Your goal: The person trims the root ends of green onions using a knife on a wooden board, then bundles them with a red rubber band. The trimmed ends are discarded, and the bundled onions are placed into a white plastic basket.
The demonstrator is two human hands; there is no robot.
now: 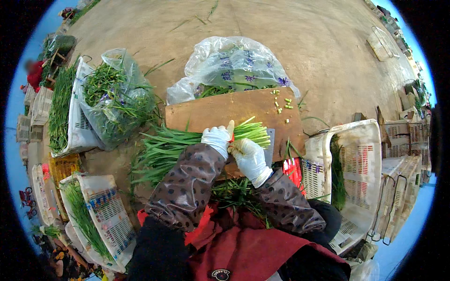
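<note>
A bundle of long green leafy stalks (172,138) lies across a wooden board (225,105), leaves to the left and pale stem ends to the right. My left hand (217,138), in a white glove, is closed around the bundle near its middle. My right hand (249,158), also gloved, is curled at the lower side of the bundle, its fingertips by a small red band or tie (231,137) between the hands. Whether it pinches the band is hard to tell. A flat metal blade (270,149) lies on the board under the stem ends. Several cut stem pieces (288,106) lie at the board's upper right.
Beyond the board stands a clear plastic bag (242,63) of greens. A bag of greens (116,95) leans on a white crate (79,116) at left. Another crate (109,217) of greens stands lower left. A large white crate (358,168) stands close at right. A person in red (34,75) is far left.
</note>
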